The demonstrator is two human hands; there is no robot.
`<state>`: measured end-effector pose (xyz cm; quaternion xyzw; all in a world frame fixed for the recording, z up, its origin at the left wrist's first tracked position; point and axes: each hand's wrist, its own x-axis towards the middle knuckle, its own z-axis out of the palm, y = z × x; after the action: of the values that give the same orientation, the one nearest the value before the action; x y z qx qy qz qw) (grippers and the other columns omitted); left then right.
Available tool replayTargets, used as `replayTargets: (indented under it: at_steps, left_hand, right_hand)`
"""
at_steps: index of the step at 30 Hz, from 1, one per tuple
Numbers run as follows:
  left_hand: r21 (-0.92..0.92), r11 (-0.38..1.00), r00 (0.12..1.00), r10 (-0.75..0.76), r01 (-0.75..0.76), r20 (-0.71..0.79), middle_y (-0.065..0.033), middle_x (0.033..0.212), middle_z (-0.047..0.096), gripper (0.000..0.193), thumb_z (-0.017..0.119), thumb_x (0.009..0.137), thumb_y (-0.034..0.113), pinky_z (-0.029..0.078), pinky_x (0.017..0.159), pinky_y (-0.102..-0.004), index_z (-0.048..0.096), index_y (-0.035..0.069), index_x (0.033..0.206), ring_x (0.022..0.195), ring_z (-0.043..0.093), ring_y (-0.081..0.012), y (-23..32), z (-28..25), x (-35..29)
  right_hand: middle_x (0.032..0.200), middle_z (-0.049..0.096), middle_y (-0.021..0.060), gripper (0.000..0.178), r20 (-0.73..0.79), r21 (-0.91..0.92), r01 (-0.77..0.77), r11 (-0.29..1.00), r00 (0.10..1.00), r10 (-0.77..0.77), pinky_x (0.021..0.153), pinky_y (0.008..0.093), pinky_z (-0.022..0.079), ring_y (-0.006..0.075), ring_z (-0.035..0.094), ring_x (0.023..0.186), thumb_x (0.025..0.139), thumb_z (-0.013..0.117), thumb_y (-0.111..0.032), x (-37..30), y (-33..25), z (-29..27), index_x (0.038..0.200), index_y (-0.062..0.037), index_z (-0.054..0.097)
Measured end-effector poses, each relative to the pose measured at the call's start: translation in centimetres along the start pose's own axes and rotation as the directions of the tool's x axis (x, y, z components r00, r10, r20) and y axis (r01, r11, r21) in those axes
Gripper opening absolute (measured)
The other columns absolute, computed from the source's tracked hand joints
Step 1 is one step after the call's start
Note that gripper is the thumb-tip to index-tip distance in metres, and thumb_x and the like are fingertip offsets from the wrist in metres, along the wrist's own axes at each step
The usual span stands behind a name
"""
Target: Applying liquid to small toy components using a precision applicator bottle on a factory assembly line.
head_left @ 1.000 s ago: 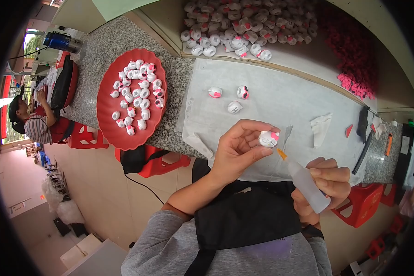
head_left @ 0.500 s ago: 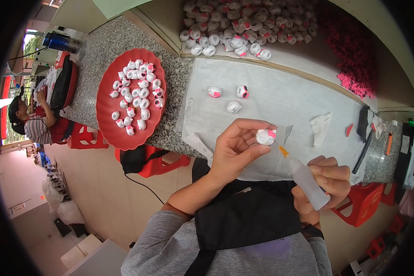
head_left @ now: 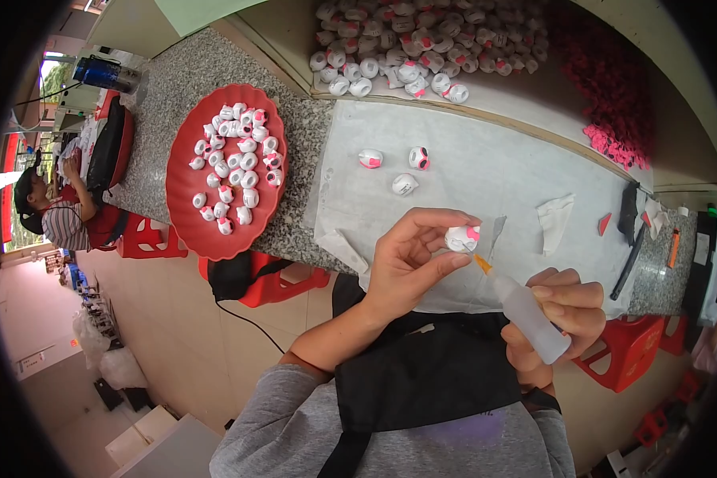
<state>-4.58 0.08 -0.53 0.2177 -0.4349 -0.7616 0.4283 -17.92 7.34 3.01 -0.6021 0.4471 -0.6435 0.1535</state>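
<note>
Between thumb and fingers, my left hand (head_left: 414, 263) pinches a small white figure head (head_left: 460, 238) with a pink patch, held above the white work sheet. My right hand (head_left: 567, 315) is wrapped around a translucent squeeze bottle (head_left: 531, 323). The bottle's orange needle tip (head_left: 482, 264) points up and left at the lower side of the head; I cannot tell whether the needle touches or enters it. Beyond my hands lie three similar white heads on the sheet, among them a plain-looking one (head_left: 405, 185) and one with dark and pink marks (head_left: 420, 158).
On the left, a red scalloped tray (head_left: 185, 203) holds several white heads. A shelf at the back bears a heap of heads (head_left: 438, 36) and a pink fluffy pile (head_left: 617, 143). Paper scraps (head_left: 555, 223) and a black strip (head_left: 629, 267) lie right. A person (head_left: 60, 211) sits far left.
The bottle has shifted slightly up and left, bringing its orange tip closer to the head. My left hand stays nearly in place, still pinching the head.
</note>
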Motion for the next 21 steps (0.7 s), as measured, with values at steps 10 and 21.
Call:
replayTargets:
  at_steps: [10,21]
  left_hand:
    - [0.275,0.945,0.983,0.162,-0.178,0.081,-0.0158,0.099,0.047,0.032,0.052,0.067,-0.01,0.036,0.082,-0.031,0.045,-0.002,0.097,0.097,0.044,-0.0213,-0.29,-0.44,-0.11]
    - [0.324,0.93,0.985,0.16,-0.171,0.06,-0.0151,0.099,0.047,0.032,0.051,0.067,-0.012,0.036,0.082,-0.0306,0.045,-0.002,0.097,0.097,0.044,-0.0209,-0.17,-0.6,-0.04]
  right_hand:
    - [0.081,0.043,0.0063,0.035,0.015,0.0,0.007,1.0,1.0,-0.007,0.05,0.0228,0.039,0.0126,0.043,0.056,0.062,0.067,-0.013,-0.07,0.22,0.16,0.086,-0.0052,0.043]
    - [0.08,0.043,0.0067,0.036,0.031,0.005,0.012,1.0,0.999,-0.012,0.049,0.0232,0.038,0.013,0.043,0.056,0.059,0.069,-0.01,-0.04,0.17,0.12,0.084,-0.0041,0.044]
